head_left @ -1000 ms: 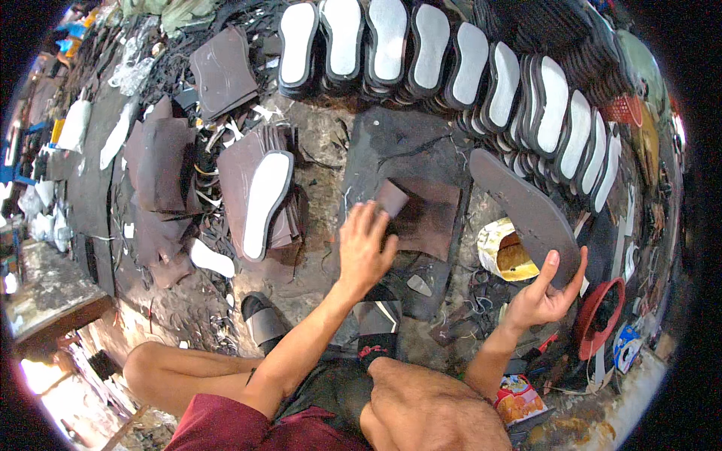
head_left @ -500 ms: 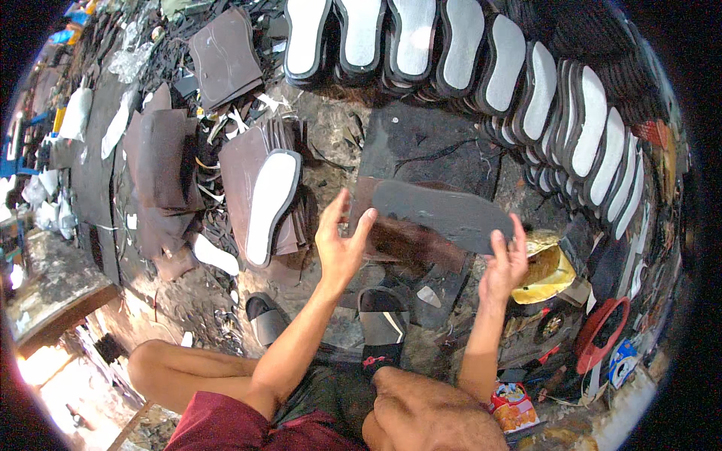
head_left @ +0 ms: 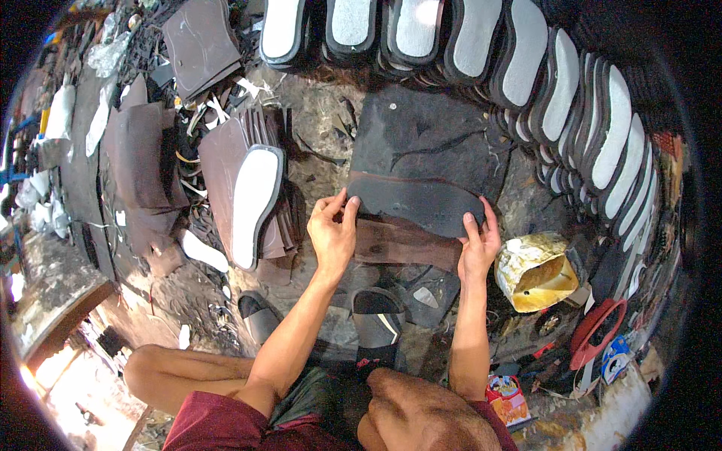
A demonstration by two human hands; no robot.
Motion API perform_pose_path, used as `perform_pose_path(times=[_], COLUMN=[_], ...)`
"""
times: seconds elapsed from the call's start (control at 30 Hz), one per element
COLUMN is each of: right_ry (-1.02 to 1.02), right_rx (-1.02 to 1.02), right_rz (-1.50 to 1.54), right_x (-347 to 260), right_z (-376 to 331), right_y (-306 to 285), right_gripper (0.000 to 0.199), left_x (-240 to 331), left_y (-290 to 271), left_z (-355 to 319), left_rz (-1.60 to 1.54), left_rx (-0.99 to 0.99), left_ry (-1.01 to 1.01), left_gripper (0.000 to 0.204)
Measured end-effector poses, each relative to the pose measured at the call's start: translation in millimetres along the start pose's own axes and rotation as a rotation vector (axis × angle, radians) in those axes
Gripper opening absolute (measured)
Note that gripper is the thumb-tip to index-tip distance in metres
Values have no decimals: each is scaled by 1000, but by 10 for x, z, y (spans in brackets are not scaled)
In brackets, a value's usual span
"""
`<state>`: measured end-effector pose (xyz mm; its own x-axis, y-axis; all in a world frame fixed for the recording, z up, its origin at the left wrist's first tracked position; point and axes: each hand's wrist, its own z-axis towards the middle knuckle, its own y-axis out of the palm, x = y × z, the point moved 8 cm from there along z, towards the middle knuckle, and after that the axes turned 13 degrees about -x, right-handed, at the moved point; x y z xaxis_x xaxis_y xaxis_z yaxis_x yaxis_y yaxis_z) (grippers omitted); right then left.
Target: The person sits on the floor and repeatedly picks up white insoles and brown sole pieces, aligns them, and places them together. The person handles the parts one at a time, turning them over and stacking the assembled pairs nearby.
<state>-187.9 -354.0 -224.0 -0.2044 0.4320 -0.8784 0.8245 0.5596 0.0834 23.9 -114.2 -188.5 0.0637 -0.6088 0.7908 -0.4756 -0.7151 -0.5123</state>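
A black shoe sole lies lengthwise between my hands, over a brown sheet on a dark mat. My left hand pinches the sole's left end between thumb and fingers. At the opposite end, my right hand grips it with the thumb on the near side and fingers at the tip. To the left, a white-faced sole rests on a stack of brown sheets.
Stacks of white-topped soles curve along the far and right sides. A yellowish open container stands right of my right hand, near a red oval band. More brown sheets and scraps lie left. My sandalled foot is close below.
My left hand was spread beside the sole's left end and has now closed on it. The view has shifted a little; my right hand still holds the other end.
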Motion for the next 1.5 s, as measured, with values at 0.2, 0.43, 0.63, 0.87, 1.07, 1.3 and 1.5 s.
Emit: perform_pose_path(times=[0.2,0.43,0.63,0.87,1.07,1.3,1.5], right_ry=[29,36,-195,2,-364,144,-11], right_rx=[-12,12,59,152,422,100,56], right_rz=[57,-6,-418,-220,-1234,146,443], right_x=[13,-100,-399,-99,-800,-105,-980], right_z=[36,31,-70,-92,-335,-984,-946], right_y=[6,40,95,-173,230,681,803], right_gripper=[52,53,56,54,47,42,44], left_x=[7,-13,3,278,848,1274,2025], left_y=[-12,11,20,98,598,623,-331], left_z=[45,94,136,136,182,39,-1232], left_rz=[6,-17,-11,227,653,890,525], left_rx=[-5,-18,-54,-116,-480,-898,-490], left_ry=[20,47,-12,149,822,663,666], left_gripper=[32,30,30,42,58,55,84])
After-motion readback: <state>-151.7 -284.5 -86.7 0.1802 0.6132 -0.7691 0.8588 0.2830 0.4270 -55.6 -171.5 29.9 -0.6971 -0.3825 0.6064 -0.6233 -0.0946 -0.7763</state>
